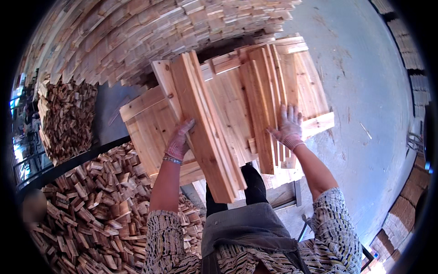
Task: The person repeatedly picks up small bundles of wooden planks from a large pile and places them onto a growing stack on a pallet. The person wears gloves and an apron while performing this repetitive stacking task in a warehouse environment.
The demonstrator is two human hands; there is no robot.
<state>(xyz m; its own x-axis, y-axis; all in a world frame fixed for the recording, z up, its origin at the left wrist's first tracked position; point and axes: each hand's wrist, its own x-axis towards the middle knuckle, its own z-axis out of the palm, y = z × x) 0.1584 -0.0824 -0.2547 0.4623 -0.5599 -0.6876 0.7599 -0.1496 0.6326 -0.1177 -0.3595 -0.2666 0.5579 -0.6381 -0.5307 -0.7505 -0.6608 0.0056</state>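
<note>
A bundle of long, narrow wooden boards (203, 123) lies slantwise in front of me, its near end jutting out over my lap. My left hand (179, 138), in a pale glove with a reddish cuff, grips this bundle at its left edge; part of its fingers is hidden. On the right, a second group of narrow boards (261, 102) leans together. Against its right side rests my gloved right hand (288, 128), fingers spread and thumb toward the boards. Beneath both groups is a wide surface of flat wooden boards (148, 123).
A tall stack of boards (169, 32) rises beyond the work surface. Loose wood offcuts (96, 205) fill the lower left, behind a dark rail (73, 162); another wood pile (68, 118) stands farther left. Grey floor (369, 91) stretches right, toward stacked bundles (399, 219) at the edge.
</note>
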